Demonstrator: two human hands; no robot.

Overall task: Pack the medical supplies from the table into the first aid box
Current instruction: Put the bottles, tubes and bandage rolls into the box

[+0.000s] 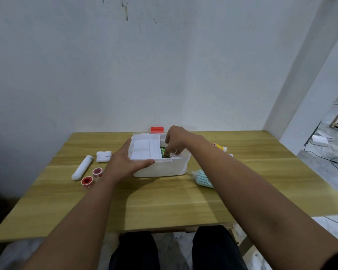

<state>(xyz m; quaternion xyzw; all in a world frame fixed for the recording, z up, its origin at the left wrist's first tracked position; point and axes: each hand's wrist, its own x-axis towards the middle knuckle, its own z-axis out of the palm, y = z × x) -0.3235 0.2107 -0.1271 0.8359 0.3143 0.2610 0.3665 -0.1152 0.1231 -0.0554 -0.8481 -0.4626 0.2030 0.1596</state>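
Note:
The white first aid box stands open in the middle of the wooden table, with a white divided tray across its left part. My left hand grips the box's front-left corner, thumb along the rim. My right hand reaches down into the box's right side, fingertips on a dark green packet inside. Left of the box lie a long white roll, a white bandage roll and two red-and-white tape rolls. A teal-and-white pack lies at the box's right.
A red latch sticks up behind the box. A yellow-and-white bottle lies behind my right forearm. The table abuts a white wall. Cables and clutter sit on the floor to the right. My knees show under the near edge.

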